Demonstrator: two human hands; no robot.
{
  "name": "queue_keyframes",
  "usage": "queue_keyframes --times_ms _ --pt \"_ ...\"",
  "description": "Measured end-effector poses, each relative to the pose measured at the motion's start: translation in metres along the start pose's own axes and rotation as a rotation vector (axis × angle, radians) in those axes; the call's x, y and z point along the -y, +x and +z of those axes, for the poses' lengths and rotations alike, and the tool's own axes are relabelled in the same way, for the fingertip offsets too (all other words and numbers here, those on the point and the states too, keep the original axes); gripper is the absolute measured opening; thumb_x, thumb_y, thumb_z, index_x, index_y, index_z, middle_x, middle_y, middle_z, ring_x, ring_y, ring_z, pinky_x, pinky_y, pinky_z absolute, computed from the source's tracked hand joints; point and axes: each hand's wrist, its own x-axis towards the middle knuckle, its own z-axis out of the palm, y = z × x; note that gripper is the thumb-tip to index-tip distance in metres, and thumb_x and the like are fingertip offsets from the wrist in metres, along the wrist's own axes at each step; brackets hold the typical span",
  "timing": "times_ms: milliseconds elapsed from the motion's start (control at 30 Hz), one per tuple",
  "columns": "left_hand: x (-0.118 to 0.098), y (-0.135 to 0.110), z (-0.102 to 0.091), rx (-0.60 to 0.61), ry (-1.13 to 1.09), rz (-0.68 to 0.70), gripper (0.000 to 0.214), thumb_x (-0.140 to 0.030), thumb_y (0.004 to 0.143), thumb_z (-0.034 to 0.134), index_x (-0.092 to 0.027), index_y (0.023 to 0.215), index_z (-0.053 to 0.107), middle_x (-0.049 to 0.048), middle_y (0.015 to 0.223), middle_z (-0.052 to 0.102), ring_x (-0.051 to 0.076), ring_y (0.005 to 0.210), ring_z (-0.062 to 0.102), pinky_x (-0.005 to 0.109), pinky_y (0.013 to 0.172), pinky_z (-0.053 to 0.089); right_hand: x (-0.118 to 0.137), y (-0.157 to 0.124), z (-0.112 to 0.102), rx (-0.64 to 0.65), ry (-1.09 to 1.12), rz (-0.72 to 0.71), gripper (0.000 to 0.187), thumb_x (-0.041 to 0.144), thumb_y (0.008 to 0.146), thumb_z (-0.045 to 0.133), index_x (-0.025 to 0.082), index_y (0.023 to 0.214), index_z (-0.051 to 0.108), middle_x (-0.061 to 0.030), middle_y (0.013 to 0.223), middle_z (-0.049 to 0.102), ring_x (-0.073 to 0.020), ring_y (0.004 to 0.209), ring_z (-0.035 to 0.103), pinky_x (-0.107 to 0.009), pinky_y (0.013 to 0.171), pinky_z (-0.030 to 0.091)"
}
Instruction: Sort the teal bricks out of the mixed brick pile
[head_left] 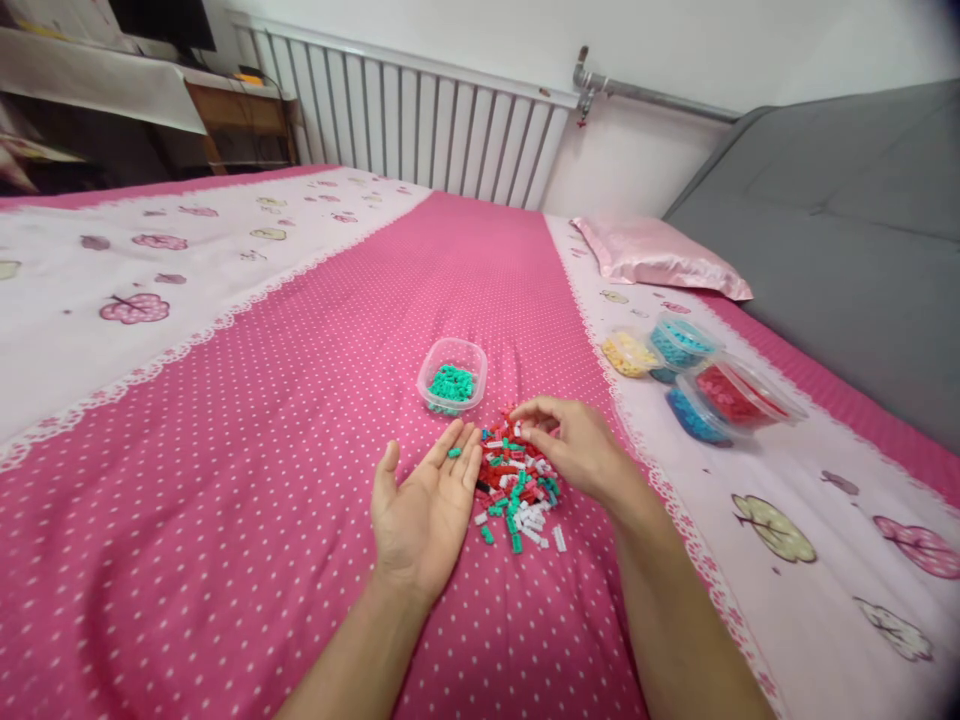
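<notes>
My left hand (429, 500) lies palm up with its fingers stretched out, just left of a mixed heap of small toy building bricks (517, 475). A single green brick (454, 453) rests on its fingers. Over the far side of the heap, my right hand (574, 440) has thumb and index finger bent close together. A whitish bit shows at those fingertips, too small to tell whether it is gripped. Red, green and white bricks make up most of the heap. Beyond the left fingertips stands a clear plastic tub (452, 375) holding green bricks.
To the right, tubs of yellow bricks (630, 353), light blue bricks (682, 342), red bricks (731, 393) and blue bricks (699, 416) sit close together on the bedspread (300, 400). Behind them lies a pink pillow (660, 255). A radiator (412, 110) runs along the wall.
</notes>
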Motion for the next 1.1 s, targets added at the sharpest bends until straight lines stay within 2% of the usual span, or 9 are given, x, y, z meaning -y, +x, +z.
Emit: queue_keyframes --times_ms 100,267,433,733,900,1100 --pt "0.0 0.0 -0.001 0.013 0.002 0.001 0.075 -0.045 0.082 0.046 0.007 0.135 0.036 0.0299 0.127 0.053 0.033 0.122 0.051 0.037 0.098 0.048 -0.01 0.001 0.0 0.147 -0.123 0.036 0.025 0.011 0.075 0.055 0.021 0.092 0.071 -0.002 0.084 0.071 -0.0155 0.077 0.062 -0.026 0.071 0.044" --pt "0.0 0.001 -0.001 0.026 0.02 0.007 0.076 -0.045 0.081 0.047 0.006 0.136 0.035 0.0298 0.127 0.053 0.033 0.122 0.051 0.038 0.099 0.046 -0.017 0.006 0.009 0.247 -0.151 0.057 0.034 0.007 0.074 0.054 0.022 0.099 0.071 -0.0017 0.083 0.069 -0.0142 0.077 0.06 -0.023 0.068 0.042" --pt "0.0 0.002 -0.001 0.027 0.034 0.008 0.077 -0.045 0.08 0.048 0.005 0.137 0.034 0.029 0.127 0.053 0.033 0.121 0.051 0.037 0.098 0.047 -0.017 0.008 0.012 0.212 -0.13 0.05 0.026 0.014 0.075 0.06 0.021 0.098 0.069 -0.0005 0.08 0.067 -0.0133 0.073 0.058 -0.023 0.064 0.04" --pt "0.001 0.002 -0.001 0.026 0.036 0.018 0.077 -0.044 0.08 0.049 0.008 0.135 0.035 0.0314 0.128 0.052 0.034 0.122 0.05 0.038 0.098 0.047 -0.018 0.01 0.017 0.144 -0.12 0.012 0.022 0.01 0.072 0.06 0.021 0.089 0.069 0.0006 0.074 0.066 -0.012 0.067 0.057 -0.023 0.063 0.039" --pt "0.0 0.002 -0.002 0.024 0.026 0.011 0.077 -0.044 0.08 0.05 0.009 0.135 0.035 0.032 0.128 0.051 0.035 0.123 0.05 0.039 0.097 0.048 -0.019 0.01 0.015 0.13 -0.105 0.074 0.006 0.015 0.072 0.065 0.018 0.078 0.066 -0.0005 0.073 0.068 -0.0124 0.066 0.058 -0.023 0.061 0.04" --pt "0.0 0.001 -0.001 0.024 0.025 -0.008 0.077 -0.046 0.08 0.049 0.005 0.136 0.036 0.03 0.13 0.051 0.033 0.124 0.049 0.038 0.097 0.048 -0.024 0.011 0.009 0.075 -0.093 0.131 0.003 0.017 0.073 0.062 0.018 0.076 0.063 -0.0013 0.073 0.068 -0.0138 0.066 0.061 -0.024 0.062 0.042"
